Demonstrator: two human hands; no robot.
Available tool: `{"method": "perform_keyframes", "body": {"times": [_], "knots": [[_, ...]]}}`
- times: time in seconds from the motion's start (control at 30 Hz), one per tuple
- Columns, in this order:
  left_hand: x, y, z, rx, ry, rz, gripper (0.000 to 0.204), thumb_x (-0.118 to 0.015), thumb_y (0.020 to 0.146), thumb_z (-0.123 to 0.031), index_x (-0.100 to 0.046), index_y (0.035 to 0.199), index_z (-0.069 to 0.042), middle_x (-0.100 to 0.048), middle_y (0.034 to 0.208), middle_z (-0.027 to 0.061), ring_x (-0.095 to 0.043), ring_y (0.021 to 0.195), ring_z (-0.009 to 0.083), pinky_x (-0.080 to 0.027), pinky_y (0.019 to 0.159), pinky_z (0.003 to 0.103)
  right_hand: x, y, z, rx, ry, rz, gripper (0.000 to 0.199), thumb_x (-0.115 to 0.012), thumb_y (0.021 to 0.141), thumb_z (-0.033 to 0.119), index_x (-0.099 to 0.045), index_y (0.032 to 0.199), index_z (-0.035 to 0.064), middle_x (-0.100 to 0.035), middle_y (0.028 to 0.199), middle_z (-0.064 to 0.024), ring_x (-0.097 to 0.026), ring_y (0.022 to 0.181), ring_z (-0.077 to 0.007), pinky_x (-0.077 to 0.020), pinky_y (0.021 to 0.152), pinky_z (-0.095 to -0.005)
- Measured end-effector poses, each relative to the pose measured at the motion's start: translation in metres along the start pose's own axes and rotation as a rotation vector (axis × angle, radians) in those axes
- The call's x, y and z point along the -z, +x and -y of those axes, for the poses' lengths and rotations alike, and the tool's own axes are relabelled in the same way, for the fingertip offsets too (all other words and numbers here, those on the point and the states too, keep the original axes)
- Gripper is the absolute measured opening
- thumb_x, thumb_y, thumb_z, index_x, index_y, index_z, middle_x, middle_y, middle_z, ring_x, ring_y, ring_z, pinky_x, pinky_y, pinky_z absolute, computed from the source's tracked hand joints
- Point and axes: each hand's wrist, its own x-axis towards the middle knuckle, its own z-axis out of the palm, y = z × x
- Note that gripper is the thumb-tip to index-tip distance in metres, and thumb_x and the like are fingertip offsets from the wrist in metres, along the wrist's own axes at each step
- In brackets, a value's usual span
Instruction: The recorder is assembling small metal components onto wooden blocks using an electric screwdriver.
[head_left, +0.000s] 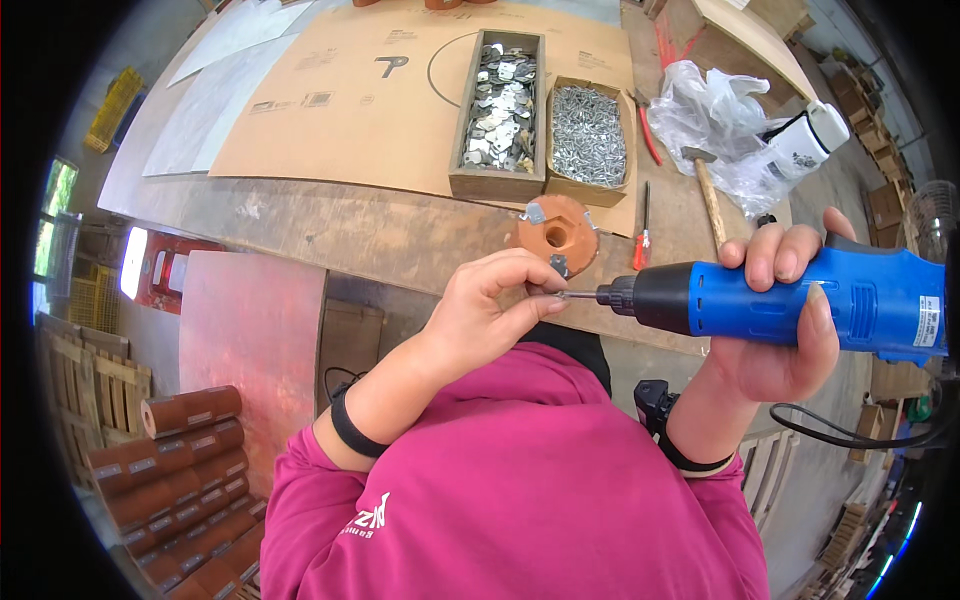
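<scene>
- My right grip [775,320] is clenched round the blue power screwdriver [800,300].
- My left grip [490,305] pinches a small screw [562,294] at the bit tip.
- Both hover over the counter's [350,225] near edge.
- Just beyond sits a round orange disc [556,222], then the screw box [589,136].

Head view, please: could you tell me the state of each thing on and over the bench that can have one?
Blue power screwdriver: gripped in the right hand, level, bit pointing left.
Left hand: fingers pinched at the bit tip.
Orange round block: lying on the bench, metal plates on it.
Wooden box of metal plates: open, full.
Cardboard box of screws: open, full.
Hammer: lying unused.
</scene>
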Motion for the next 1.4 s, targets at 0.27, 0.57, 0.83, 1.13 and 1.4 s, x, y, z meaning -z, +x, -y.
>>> {"method": "perform_keyframes", "body": {"times": [0.27,0.57,0.83,1.13,1.4], "knots": [[-0.001,0.0,0.007,-0.09,0.063,0.037,0.01,-0.059,0.071,0.004,-0.059,0.08,0.0,-0.059,0.077,0.0069,-0.055,0.072,0.0154,-0.043,0.066,0.026,0.001,0.003,-0.003,0.011,0.044,0.019,0.058,-0.048,0.075,0.012,-0.019,0.124,-0.0032,-0.047,0.084,-0.0128,-0.05,0.071,-0.0223,-0.0459,0.071,-0.0423],[0.001,0.014,0.004,-0.339,0.453,-0.035,0.018,-0.062,0.065,0.0,-0.06,0.082,-0.005,-0.056,0.096,0.0059,-0.048,0.091,0.0237,-0.036,0.081,0.033,-0.007,0.012,-0.009,0.015,-0.075,0.119,0.054,-0.045,0.076,0.013,-0.023,0.123,-0.0033,-0.045,0.084,-0.01,-0.045,0.073,-0.0187,-0.043,0.073,-0.0388],[-0.001,0.013,0.015,-0.282,0.552,0.006,0.032,-0.057,0.064,0.003,-0.057,0.095,-0.005,-0.046,0.114,0.0123,-0.036,0.109,0.0337,-0.03,0.092,0.042,-0.019,0.017,-0.029,0.004,-0.252,0.021,0.053,-0.047,0.073,0.004,-0.025,0.12,-0.0041,-0.048,0.08,-0.0121,-0.05,0.071,-0.0203,-0.0458,0.072,-0.0409],[-0.002,0.013,0.024,-0.267,0.523,0.0,0.034,-0.056,0.064,0.002,-0.055,0.097,-0.005,-0.043,0.118,0.0132,-0.033,0.111,0.0354,-0.027,0.093,0.044,-0.025,0.018,-0.036,-0.029,-0.339,0.015,0.051,-0.048,0.072,0.0,-0.026,0.118,-0.0031,-0.049,0.079,-0.0116,-0.051,0.07,-0.0201,-0.0458,0.072,-0.0412],[-0.003,0.012,0.025,-0.26,0.488,-0.016,0.034,-0.061,0.064,-0.002,-0.055,0.097,-0.006,-0.043,0.117,0.012,-0.033,0.111,0.035,-0.027,0.092,0.044,-0.032,0.019,-0.037,-0.088,-0.38,-0.027,0.05,-0.049,0.071,-0.001,-0.027,0.116,-0.0028,-0.049,0.078,-0.0111,-0.051,0.07,-0.0199,-0.0456,0.074,-0.0413]]}}
